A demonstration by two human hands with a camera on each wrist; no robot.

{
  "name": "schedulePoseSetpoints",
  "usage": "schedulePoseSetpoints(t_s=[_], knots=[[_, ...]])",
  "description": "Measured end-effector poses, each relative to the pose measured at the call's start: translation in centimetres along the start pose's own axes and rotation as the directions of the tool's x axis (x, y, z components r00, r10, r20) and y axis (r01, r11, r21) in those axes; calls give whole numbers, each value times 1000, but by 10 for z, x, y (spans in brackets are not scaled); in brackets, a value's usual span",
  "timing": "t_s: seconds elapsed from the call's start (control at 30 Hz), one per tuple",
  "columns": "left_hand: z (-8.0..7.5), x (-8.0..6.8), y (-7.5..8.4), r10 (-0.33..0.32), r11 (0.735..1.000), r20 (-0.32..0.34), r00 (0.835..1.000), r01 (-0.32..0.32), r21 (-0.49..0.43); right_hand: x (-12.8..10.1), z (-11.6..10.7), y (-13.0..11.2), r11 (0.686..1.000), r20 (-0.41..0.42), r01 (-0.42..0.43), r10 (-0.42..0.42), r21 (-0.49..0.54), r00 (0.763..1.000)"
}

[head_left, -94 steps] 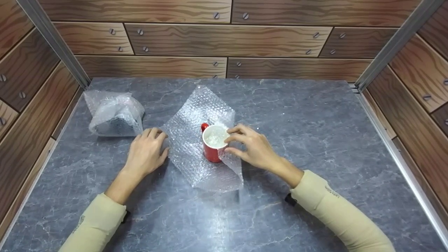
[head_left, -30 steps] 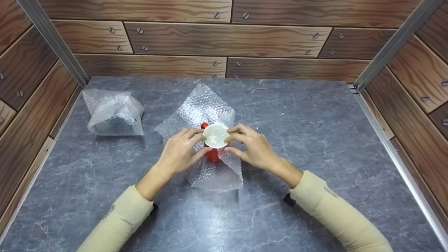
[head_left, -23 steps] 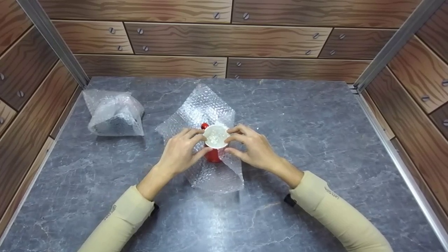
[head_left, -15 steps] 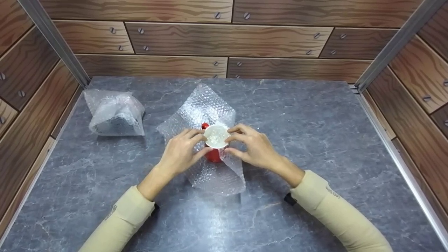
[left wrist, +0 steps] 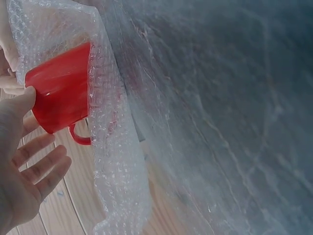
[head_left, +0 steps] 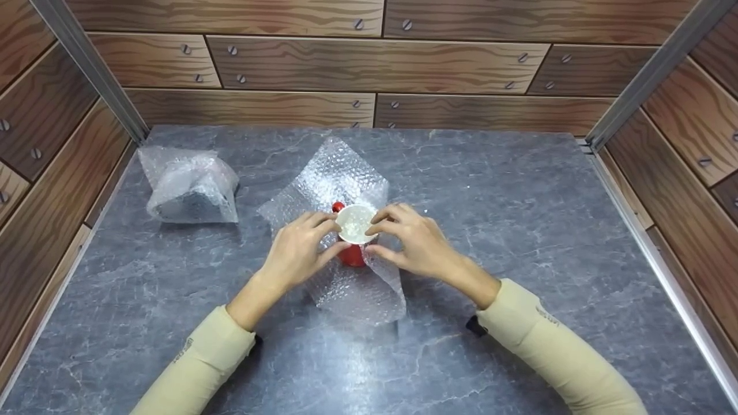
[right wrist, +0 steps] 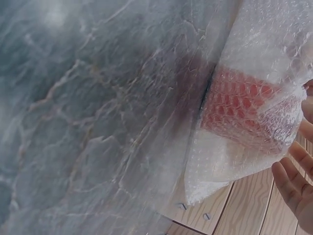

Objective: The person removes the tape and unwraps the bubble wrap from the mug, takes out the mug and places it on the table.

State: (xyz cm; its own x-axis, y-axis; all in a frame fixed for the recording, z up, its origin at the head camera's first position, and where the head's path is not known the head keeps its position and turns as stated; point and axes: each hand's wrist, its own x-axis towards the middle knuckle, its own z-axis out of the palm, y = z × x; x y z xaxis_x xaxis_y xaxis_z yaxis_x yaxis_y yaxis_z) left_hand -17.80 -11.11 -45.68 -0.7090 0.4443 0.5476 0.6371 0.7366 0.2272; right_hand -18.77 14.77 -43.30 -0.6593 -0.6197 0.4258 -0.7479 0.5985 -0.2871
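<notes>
A red mug [head_left: 352, 253] with a white inside stands upright on a sheet of bubble wrap [head_left: 337, 173] in the middle of the table. My left hand [head_left: 302, 249] holds the mug's left side between thumb and index finger; in the left wrist view the thumb of this left hand [left wrist: 22, 166] touches the mug [left wrist: 61, 93] beside the bubble wrap [left wrist: 115, 147]. My right hand [head_left: 410, 239] pinches a raised flap of wrap against the mug's right side and rim. In the right wrist view the mug [right wrist: 239, 105] shows red through the bubble wrap [right wrist: 230, 166], with my fingers [right wrist: 293, 188] beside it.
A bubble-wrapped bundle [head_left: 187, 187] with something dark inside sits at the table's back left. The grey marble-look table [head_left: 519, 230] is boxed in by wood-pattern walls [head_left: 375, 66] and metal corner rails [head_left: 651, 69].
My left hand has come from the table left of the wrap onto the mug's left side. Over the last second both hands have barely moved.
</notes>
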Motion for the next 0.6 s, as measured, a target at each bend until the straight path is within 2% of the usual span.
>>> schedulePoseSetpoints(t_s=[0.6], knots=[[-2,0,1,2,1000,-1,1000,-2,-12,2,4,-9,995,30,88,-86,-37,996]])
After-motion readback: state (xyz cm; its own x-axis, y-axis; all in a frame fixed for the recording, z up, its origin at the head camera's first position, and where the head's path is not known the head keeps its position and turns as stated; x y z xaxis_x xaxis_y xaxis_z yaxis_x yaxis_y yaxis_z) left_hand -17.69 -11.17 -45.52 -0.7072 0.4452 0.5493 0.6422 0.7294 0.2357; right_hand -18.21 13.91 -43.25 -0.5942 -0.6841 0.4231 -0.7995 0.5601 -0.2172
